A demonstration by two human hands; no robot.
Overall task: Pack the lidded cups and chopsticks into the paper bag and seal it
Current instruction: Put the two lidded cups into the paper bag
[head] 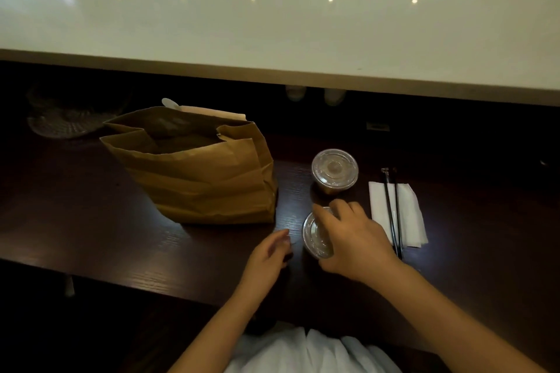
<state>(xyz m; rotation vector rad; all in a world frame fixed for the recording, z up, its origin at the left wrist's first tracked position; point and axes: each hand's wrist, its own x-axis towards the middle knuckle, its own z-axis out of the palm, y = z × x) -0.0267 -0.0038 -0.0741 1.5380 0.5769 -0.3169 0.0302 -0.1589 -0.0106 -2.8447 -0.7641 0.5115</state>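
Both hands worked near the 6 o'clock edge of the dark worktop [91, 221]. The right hand [354, 239] lay over the nearer lidded cup [315, 236], its fingers spread and curled around the clear lid, thumb on the near side; it appeared to grip the cup. The left hand [269, 254] hovered just beside that cup at its 9 o'clock, loosely curled with fingers partly bent and nothing in it. A second lidded cup [335, 169] stood at 12 o'clock from the first, close but apart. The brown paper bag [200, 179] stood upright with its top open at 10 o'clock from the hands. Black chopsticks [392, 209] lay across a white napkin [409, 215] at 3 o'clock from the cups. A pale raised counter [272, 39] ran across behind.
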